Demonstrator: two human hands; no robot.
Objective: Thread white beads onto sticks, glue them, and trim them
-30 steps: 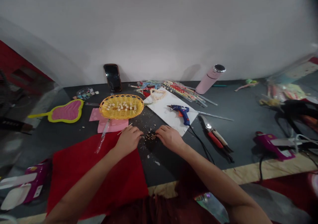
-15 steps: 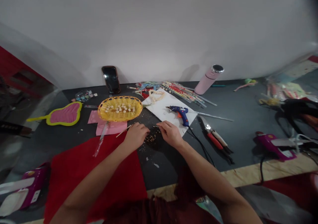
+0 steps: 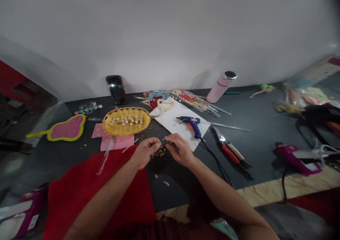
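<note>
Small tan pieces [image 3: 161,152] – too many to be counted – are scattered between the hands. The left hand [image 3: 147,152]'s thumb and fingers are pressed together; whether anything is pinched cannot be told. The right hand [image 3: 181,151] is loosely curled, thumb parted. One glue gun [image 3: 194,126], one basket [image 3: 113,128] and two purple devices [image 3: 294,160] are seen.

Phone [image 3: 116,90] and pink bottle [image 3: 221,88] near the pale wall [image 3: 170,41]

Basket [image 3: 126,130]: woven, rough, plastic-looking. Red cloth [image 3: 74,188]: matt. White sheet [image 3: 170,120]: smooth, paper-like. Glue gun [image 3: 196,128]: blue plastic. Flask [image 3: 218,91]: smooth; lid [image 3: 230,74] shiny, metallic. Pliers [image 3: 230,153]: metal head, plastic-looking grips. Counter [image 3: 261,133]: matt. Small bits [image 3: 161,152]: material unclear.
</note>
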